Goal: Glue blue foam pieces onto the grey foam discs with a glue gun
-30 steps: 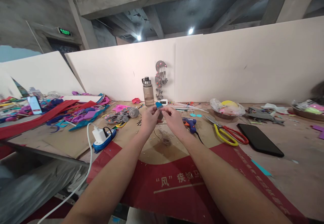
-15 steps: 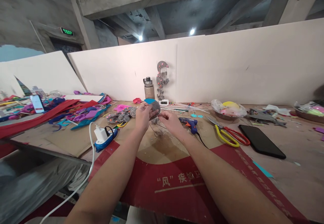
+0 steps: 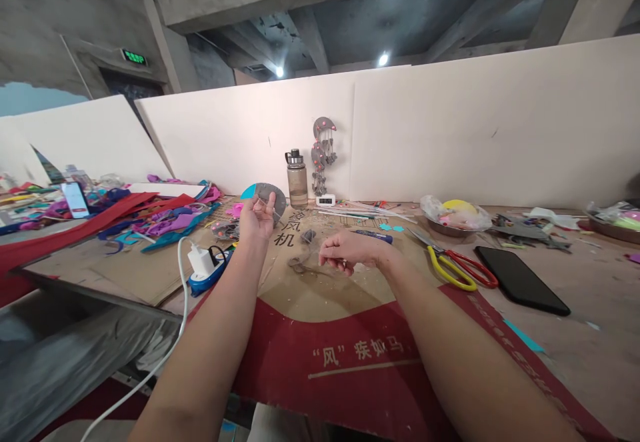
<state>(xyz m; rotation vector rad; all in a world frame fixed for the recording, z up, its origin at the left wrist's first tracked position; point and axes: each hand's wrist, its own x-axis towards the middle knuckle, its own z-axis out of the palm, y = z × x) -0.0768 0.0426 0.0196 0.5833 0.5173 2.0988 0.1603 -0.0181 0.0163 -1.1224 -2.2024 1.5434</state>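
My left hand [image 3: 257, 221] is raised over the left part of the cardboard, gripping a rounded grey felt piece [image 3: 276, 197] with a bright blue part [image 3: 249, 191] at its left edge. My right hand [image 3: 353, 250] hovers over the middle, fingers curled and pressed together; whatever is in them is too small to make out. Just left of it, a tangle of grey cord [image 3: 297, 265] and a small grey felt piece [image 3: 309, 236] lie on the cardboard. Behind my right hand is a blue glue gun [image 3: 375, 235], partly hidden.
Scissors [image 3: 450, 269] with red and yellow handles and a black phone [image 3: 520, 279] lie to the right. A bottle [image 3: 297, 179] and a small white clock [image 3: 326, 200] stand behind. A grey felt hanging [image 3: 324, 152] is on the white board. A blue power strip [image 3: 207, 275] lies left.
My hands have moved apart. The left has carried the grey felt piece to the left; the right has moved right and toward me. The cord now shows on the cardboard.
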